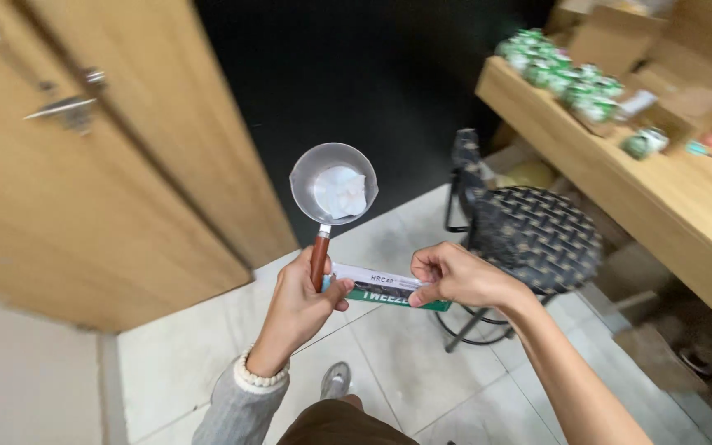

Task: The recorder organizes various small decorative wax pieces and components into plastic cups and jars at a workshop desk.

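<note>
My left hand [298,306] grips the brown wooden handle of a small metal pan [333,194], held upright in front of me. A lump of white material lies inside the pan. The same hand also pinches the left end of a flat white and green packet [382,288]. My right hand [455,276] holds the packet's right end between thumb and fingers. A beaded bracelet and a grey sleeve show at my left wrist.
An open wooden door [84,165] with a metal handle stands at the left, and a dark doorway lies behind. A black woven stool [537,239] is at my right. A wooden table [669,206] holds several green-white rolls and cardboard boxes. Pale floor tiles lie below.
</note>
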